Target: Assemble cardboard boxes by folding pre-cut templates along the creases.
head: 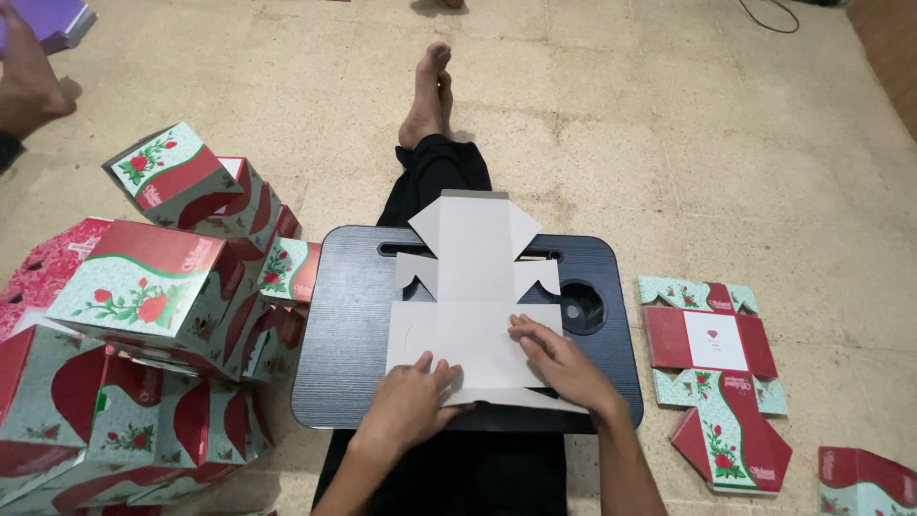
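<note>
Folding step in hand: a flat box blank (475, 315) lies plain grey side up on the black lap desk (349, 325), which sits across the person's legs on the floor (669, 143). Left hand (409, 401) lies flat on the blank's near-left panel, fingers spread and pressing down, no pinch. Right hand (564, 363) presses the near-right panel, fingertips on the card near a crease, also flat with nothing gripped. So neither grip is closed round anything; both just pin the card to the desk. The blank's far flaps point away toward the foot (427, 96) and look unfolded, so I'd judge this as the first creases, with the near edge just starting to lift over the desk's front lip. Next move likely calls for one hand to hold the base panel down while the other gets fingers under a side panel and bends it up along the score line, keeping the crease straight. A pile of finished boxes (143, 315), red and green with a rose print, sits on the floor to the left, close beside the desk. More flat blanks (712, 373) lie printed side up to the right, apart from the desk. Another person's hand (24, 86) shows at the far left corner.
</note>
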